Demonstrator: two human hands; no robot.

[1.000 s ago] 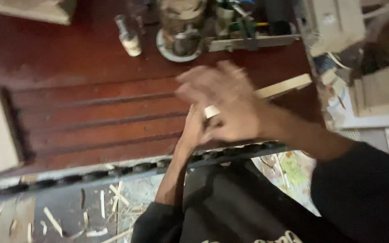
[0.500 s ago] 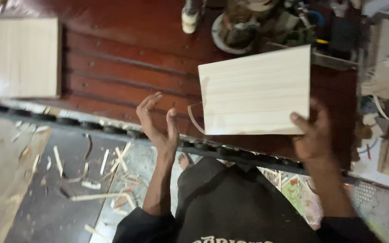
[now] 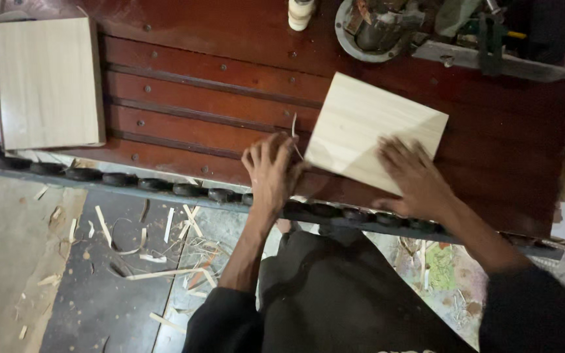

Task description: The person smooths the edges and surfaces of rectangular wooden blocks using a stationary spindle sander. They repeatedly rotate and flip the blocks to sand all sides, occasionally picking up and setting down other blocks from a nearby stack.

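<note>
While the small white cylindrical bottle stood at the far edge of the dark red wooden workbench beside the round grey metal machine base, I saw the pale square wooden board lying flat and turned cornerwise on the bench. My right hand lay palm down, fingers spread, on its near right part, gripping nothing. My left hand rested open at its near left corner, apart from the larger pale rectangular wooden panel far left.
</note>
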